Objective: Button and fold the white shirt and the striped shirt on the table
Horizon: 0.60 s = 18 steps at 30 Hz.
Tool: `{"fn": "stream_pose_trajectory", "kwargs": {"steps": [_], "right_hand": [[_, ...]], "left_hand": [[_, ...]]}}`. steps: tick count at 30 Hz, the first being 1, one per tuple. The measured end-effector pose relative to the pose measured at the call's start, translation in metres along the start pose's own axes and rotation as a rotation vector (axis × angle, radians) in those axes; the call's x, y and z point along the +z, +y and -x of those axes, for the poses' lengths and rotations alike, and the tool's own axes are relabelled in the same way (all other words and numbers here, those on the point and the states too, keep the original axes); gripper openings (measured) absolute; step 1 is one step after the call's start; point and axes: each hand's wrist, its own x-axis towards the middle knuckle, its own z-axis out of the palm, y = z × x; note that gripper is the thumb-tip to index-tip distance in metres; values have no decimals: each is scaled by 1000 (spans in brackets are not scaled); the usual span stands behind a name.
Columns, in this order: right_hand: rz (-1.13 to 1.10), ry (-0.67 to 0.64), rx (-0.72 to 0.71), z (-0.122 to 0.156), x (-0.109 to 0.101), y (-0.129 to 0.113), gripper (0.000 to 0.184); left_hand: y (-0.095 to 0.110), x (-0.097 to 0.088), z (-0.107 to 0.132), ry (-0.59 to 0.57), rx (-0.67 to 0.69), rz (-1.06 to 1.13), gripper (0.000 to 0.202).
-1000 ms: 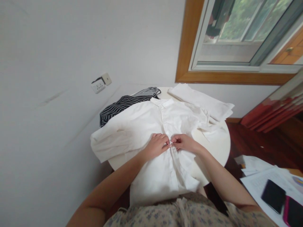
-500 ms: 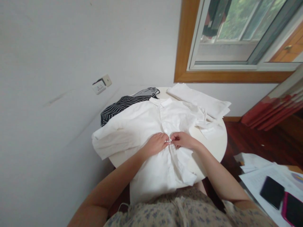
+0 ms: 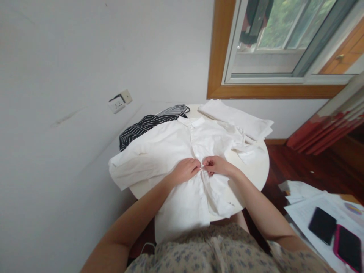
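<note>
Compared with a second ago, the work has hardly shifted: both hands sit at the same spot on the front of the white shirt (image 3: 179, 212), while the whole view has slid slightly. At the near side, a short piece of table rim now shows between the shirt's two lower panels.

The left hand (image 3: 185, 171) lies palm down, its fingers curled in and gripping the cloth at the placket (image 3: 191, 138). The right hand (image 3: 217, 165) pinches the edge from the other side, thumb and fingers closed on it; the fingertips of the two hands almost meet — the exact bit between them is too small to make out.

The shirt is spread over the round white table (image 3: 258, 167), collar (image 3: 190, 122) at the far side, hem hanging over the near edge. The left sleeve reaches past the table's left edge; the right side is rumpled, its lower panel folded loosely.

Bare tabletop shows to the right, around the right forearm. On the left the wall (image 3: 71, 159) stands close. A striped garment (image 3: 145, 127) borders the far left, a folded white cloth (image 3: 237, 117) the far right. Papers (image 3: 301, 206) with two phones (image 3: 322, 225) lie at the near right, apart from the table.
</note>
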Motion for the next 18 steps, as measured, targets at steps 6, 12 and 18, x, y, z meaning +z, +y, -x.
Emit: {"fn": "stream_pose_trajectory", "kwargs": {"steps": [6, 12, 18], "right_hand": [[-11, -15, -24, -1, -1, 3, 15], [8, -49, -85, 1, 1, -1, 13], [7, -41, -108, 2, 3, -5, 18]], "left_hand": [[-10, 4, -2, 52, -70, 245, 22], [-20, 8, -3, 13, -149, 481, 25], [-26, 7, -2, -63, -180, 722, 31]]}}
